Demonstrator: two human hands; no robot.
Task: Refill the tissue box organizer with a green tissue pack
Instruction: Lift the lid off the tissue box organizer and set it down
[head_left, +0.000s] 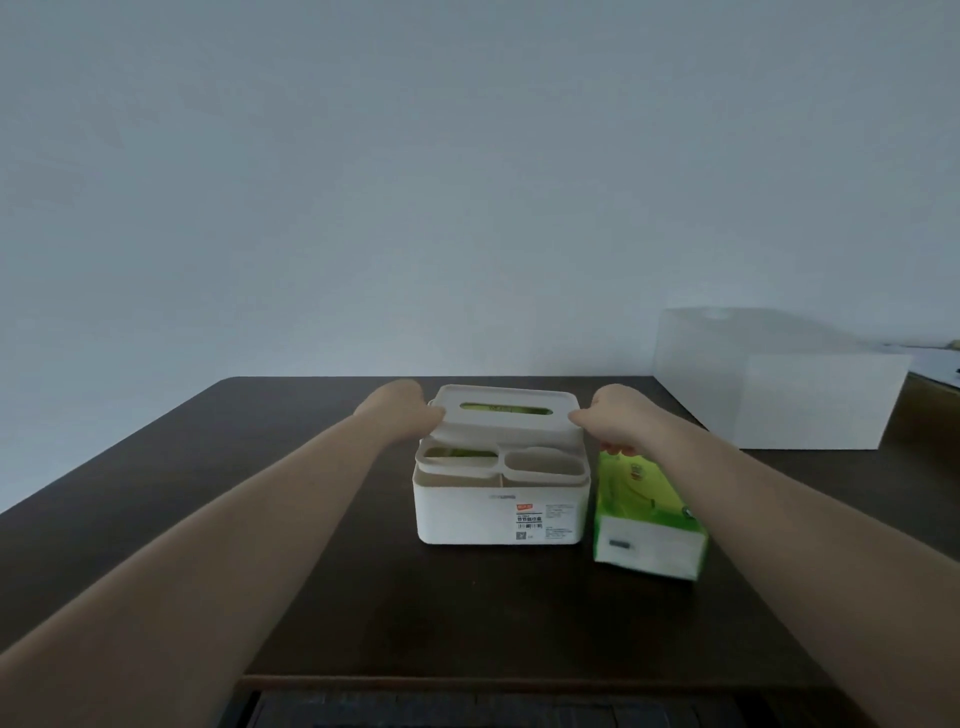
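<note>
A white tissue box organizer (467, 514) stands mid-table, a printed label on its front. Its lid (506, 428), with a slot and two oval openings, is tilted up at the back. Green shows through the slot and the left opening. My left hand (402, 413) grips the lid's left end and my right hand (615, 421) grips its right end. A green tissue pack (644, 512) lies on the table just right of the organizer, under my right forearm, its white end facing me.
The dark wooden table (311, 571) backs onto a pale wall. A large white box (810, 400) sits at the back right corner. The table's front edge runs just below my arms.
</note>
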